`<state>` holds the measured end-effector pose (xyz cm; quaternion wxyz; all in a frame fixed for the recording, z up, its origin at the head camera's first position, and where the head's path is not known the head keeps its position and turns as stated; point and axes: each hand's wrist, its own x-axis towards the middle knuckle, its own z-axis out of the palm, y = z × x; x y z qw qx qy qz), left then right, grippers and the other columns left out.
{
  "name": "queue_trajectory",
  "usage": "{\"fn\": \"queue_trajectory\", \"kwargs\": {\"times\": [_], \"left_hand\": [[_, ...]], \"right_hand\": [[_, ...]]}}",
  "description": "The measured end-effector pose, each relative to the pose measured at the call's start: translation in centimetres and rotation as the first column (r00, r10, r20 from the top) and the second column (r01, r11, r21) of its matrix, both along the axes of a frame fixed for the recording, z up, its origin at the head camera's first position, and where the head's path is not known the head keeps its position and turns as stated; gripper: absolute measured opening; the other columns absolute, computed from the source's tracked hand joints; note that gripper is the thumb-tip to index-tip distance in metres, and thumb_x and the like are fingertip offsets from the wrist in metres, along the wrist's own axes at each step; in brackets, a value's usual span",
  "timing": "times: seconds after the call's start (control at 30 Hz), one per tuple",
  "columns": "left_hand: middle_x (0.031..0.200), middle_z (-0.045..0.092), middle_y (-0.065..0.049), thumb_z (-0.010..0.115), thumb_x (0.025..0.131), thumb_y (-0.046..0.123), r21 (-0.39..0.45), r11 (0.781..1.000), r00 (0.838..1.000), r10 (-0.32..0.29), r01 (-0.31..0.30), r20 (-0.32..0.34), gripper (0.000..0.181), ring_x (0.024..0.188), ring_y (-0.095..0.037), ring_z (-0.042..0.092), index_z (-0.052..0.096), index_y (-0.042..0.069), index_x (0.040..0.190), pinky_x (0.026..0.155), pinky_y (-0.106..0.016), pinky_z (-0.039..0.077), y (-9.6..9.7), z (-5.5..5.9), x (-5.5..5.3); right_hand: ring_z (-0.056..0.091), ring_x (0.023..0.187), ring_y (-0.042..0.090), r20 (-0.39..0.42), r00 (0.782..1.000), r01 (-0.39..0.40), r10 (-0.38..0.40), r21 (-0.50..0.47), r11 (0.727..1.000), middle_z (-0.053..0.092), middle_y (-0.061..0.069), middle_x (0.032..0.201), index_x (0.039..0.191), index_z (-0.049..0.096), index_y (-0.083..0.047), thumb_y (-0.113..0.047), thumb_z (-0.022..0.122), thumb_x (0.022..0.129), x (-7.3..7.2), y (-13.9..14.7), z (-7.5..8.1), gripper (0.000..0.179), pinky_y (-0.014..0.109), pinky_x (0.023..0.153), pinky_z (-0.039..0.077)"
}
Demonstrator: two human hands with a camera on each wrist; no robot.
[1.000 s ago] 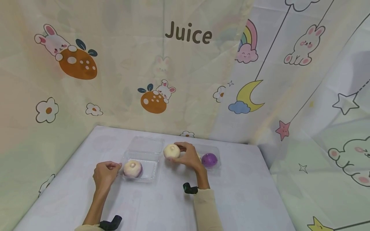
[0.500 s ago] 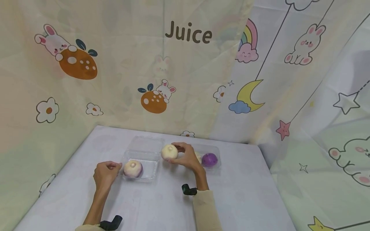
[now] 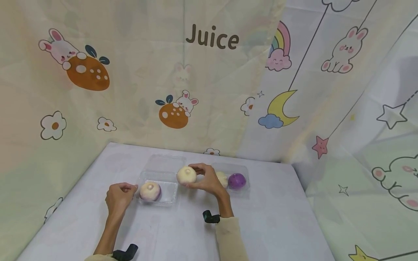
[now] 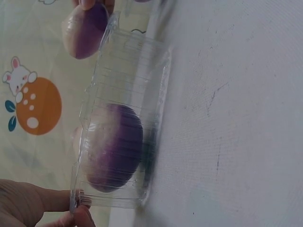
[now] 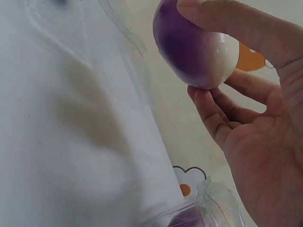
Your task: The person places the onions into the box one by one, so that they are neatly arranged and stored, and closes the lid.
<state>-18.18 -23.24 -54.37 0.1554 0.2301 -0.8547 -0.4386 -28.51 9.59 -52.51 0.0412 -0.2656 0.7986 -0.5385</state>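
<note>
My right hand (image 3: 209,180) grips a purple-and-white turnip (image 3: 186,176) between thumb and fingers, raised beside the right edge of an open clear plastic clamshell box (image 3: 169,192). In the right wrist view the held turnip (image 5: 189,45) shows its purple side. A second turnip (image 3: 150,191) sits in the left part of that box. With thumb and fingers, my left hand (image 3: 119,197) pinches the box's left rim; the left wrist view shows the fingertips (image 4: 81,215) on the plastic edge.
Behind my right wrist stands another clear plastic box (image 3: 247,174). It holds a purple round vegetable (image 3: 236,181) and a pale one (image 3: 222,178), partly covered by the hand. The first box's lid (image 3: 166,163) lies folded back. Printed curtains rise behind the white table (image 3: 267,224).
My right hand has carried the turnip left and slightly toward me, up to the left box. More of the pale vegetable in the right box now shows. The left hand stays put.
</note>
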Motion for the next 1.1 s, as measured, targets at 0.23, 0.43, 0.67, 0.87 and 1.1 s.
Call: {"fn": "queue_trajectory", "kwargs": {"times": [0.23, 0.43, 0.67, 0.87, 1.1], "left_hand": [[0.069, 0.070, -0.010, 0.080, 0.096, 0.018, 0.004, 1.000, 1.000, 0.009, -0.009, 0.000, 0.025, 0.063, -0.022, 0.059, 0.080, -0.007, 0.092, 0.059, -0.033, 0.040, 0.1, 0.0, -0.1], [0.069, 0.070, -0.010, 0.080, 0.096, 0.017, 0.007, 1.000, 1.000, 0.013, -0.013, 0.007, 0.025, 0.062, -0.022, 0.059, 0.080, -0.007, 0.092, 0.059, -0.033, 0.040, 0.1, 0.0, 0.0], [0.069, 0.070, -0.010, 0.080, 0.096, 0.017, 0.011, 1.000, 1.000, 0.007, -0.007, 0.003, 0.025, 0.062, -0.022, 0.059, 0.080, -0.008, 0.093, 0.058, -0.034, 0.041, 0.1, 0.1, -0.1], [0.068, 0.070, -0.010, 0.080, 0.096, 0.018, 0.007, 1.000, 1.000, 0.004, -0.004, 0.003, 0.026, 0.062, -0.022, 0.059, 0.080, -0.007, 0.093, 0.058, -0.033, 0.041, 0.1, 0.0, -0.1], [0.068, 0.071, -0.010, 0.080, 0.096, 0.018, 0.008, 1.000, 1.000, -0.001, 0.001, -0.002, 0.025, 0.059, -0.021, 0.059, 0.080, -0.007, 0.093, 0.057, -0.033, 0.041, 0.0, 0.0, 0.0]], "right_hand": [[0.073, 0.117, 0.026, 0.021, 0.999, -0.032, 0.032, -0.003, 0.999, 0.075, 0.008, 0.137, 0.140, 0.073, -0.012, -0.017, 0.101, 0.074, 0.2, -0.6, 0.1, 0.071, 0.057, 0.110, 0.058], [0.074, 0.116, 0.025, 0.023, 0.997, -0.069, 0.069, -0.004, 0.998, 0.075, 0.008, 0.135, 0.139, 0.073, -0.012, -0.017, 0.102, 0.074, 0.4, -1.2, 0.0, 0.071, 0.057, 0.111, 0.058], [0.074, 0.117, 0.029, 0.025, 0.995, -0.101, 0.102, -0.008, 0.995, 0.076, 0.008, 0.134, 0.140, 0.073, -0.012, -0.020, 0.101, 0.074, 0.6, -1.9, 0.0, 0.072, 0.062, 0.111, 0.057], [0.074, 0.116, 0.022, 0.006, 0.991, -0.136, 0.136, 0.019, 0.991, 0.076, 0.009, 0.134, 0.139, 0.073, -0.011, -0.019, 0.101, 0.074, 0.7, -3.0, 0.1, 0.071, 0.056, 0.110, 0.059], [0.073, 0.114, 0.015, -0.025, 0.987, -0.156, 0.157, 0.055, 0.986, 0.076, 0.007, 0.133, 0.138, 0.073, -0.011, -0.019, 0.101, 0.074, 1.1, -4.3, -0.2, 0.070, 0.054, 0.109, 0.060]]}}
